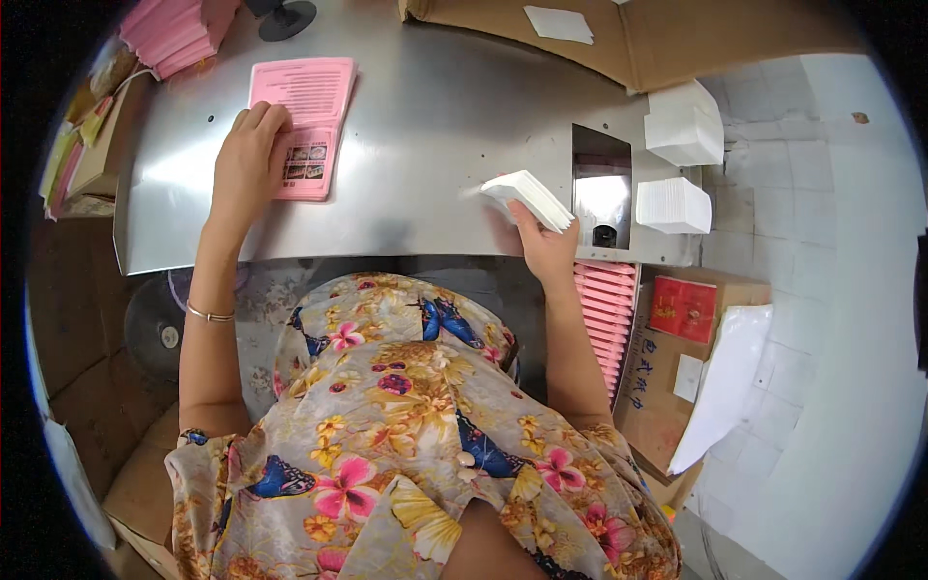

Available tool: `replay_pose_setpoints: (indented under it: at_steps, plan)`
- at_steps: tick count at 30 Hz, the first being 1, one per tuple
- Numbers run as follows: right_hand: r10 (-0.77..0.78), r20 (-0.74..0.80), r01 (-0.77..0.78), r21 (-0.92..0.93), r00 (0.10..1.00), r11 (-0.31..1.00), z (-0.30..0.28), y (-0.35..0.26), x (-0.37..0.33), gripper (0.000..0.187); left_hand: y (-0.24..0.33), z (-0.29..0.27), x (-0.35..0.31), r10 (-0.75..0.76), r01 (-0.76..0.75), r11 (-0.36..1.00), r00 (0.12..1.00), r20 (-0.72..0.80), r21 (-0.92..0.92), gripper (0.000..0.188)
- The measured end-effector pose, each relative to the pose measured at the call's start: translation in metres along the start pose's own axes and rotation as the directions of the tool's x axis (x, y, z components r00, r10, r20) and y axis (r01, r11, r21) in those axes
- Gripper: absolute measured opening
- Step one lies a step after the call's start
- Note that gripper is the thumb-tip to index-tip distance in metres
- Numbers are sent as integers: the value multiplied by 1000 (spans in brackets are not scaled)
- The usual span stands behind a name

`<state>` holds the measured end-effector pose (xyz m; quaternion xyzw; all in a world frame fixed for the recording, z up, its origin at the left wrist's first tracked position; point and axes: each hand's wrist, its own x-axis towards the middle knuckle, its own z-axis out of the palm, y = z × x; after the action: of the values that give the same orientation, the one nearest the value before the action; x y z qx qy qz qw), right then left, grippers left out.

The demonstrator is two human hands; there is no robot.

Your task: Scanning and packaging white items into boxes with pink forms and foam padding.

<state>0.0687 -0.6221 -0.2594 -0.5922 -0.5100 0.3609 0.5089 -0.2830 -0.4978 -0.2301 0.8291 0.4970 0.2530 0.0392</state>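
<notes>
Left hand point(249, 159) lies on a pink printed stack point(307, 89), left on the metal counter point(416, 145); fingers bent, but I cannot tell whether they pinch a sheet. Right hand point(553, 253): I see fingers clamped on a white bundle point(532, 196), tilted, left of two white stacks point(675, 208).

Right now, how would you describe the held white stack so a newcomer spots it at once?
At the metal table, look right of centre, by the near edge, for the right hand. It grips the white stack. Unlike the two white stacks farther right, this one is held.
</notes>
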Motion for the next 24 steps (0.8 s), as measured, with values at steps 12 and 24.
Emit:
replay_pose_setpoints:
  at_steps: [12,24]
  plan:
    - [14,-517,152,277,856,949,-20,6,11,29,174,91,-7,441,-394,827,897,30,-401,11]
    - [-513,507,721,-485,693,495,0,-21,-7,46,134,64,-4,435,-396,882,893,115,-256,53]
